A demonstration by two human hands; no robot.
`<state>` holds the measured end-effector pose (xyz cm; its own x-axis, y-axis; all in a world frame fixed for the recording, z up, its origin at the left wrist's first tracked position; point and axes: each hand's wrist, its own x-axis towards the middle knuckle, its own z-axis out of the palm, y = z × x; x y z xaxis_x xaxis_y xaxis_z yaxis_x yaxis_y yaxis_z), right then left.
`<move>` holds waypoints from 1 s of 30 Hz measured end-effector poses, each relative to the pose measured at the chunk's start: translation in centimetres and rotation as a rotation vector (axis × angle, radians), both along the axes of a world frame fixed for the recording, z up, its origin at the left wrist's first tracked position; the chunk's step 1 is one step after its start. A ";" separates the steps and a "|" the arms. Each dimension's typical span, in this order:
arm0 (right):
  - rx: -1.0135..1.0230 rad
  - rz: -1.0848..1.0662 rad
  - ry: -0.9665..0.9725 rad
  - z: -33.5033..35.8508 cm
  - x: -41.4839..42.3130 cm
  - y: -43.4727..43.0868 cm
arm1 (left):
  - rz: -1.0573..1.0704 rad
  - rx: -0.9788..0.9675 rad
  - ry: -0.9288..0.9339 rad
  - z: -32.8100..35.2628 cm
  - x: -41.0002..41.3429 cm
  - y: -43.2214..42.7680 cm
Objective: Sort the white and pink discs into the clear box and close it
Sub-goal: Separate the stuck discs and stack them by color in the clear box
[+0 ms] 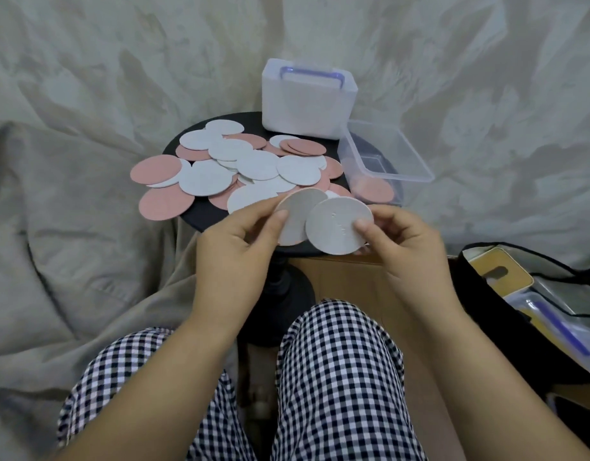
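Pinching a white-faced disc (pixel 295 211) in the left grip (pixel 233 247), thumb across its face, with a second white disc (pixel 337 227) pinched in the right grip (pixel 410 247), overlapping the first. Behind, on the round black counter (pixel 200 216), a loose pile of discs (pixel 257 164) in white and pink. At the counter's right edge, the clear box (pixel 416 161), open, with pink discs (pixel 373 191) inside.

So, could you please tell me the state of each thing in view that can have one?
Clear box: open, pink discs inside.
White box with purple handle: closed, upright.
Disc pile: loose, unsorted on the black table.
Left hand: pinches a pink-edged disc.
Right hand: pinches a white disc, overlapping the other.
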<state>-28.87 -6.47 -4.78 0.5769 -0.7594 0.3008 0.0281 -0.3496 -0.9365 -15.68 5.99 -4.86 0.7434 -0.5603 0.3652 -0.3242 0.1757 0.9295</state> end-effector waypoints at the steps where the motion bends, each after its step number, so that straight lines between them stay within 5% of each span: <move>1: 0.045 0.004 -0.015 0.1 -0.1 0.3 | -0.050 -0.007 0.043 0.0 -0.3 0.1; 7: 0.121 -0.046 -0.020 -0.3 -0.8 1.1 | -0.327 0.045 0.116 0.0 -1.5 -0.5; 22: 0.278 0.204 0.143 -6.7 -5.1 -0.2 | -0.477 0.491 0.022 -6.1 -3.2 -1.0; 30: 0.530 0.275 0.419 -18.6 -4.7 -6.0 | -0.245 0.729 0.448 -16.7 -2.5 -6.1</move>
<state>-33.60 -12.43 -23.42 0.7538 -0.5527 -0.3553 -0.3486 0.1220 -0.9293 -18.18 -0.12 -21.51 0.5596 -0.7020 -0.4405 0.0656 -0.4923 0.8680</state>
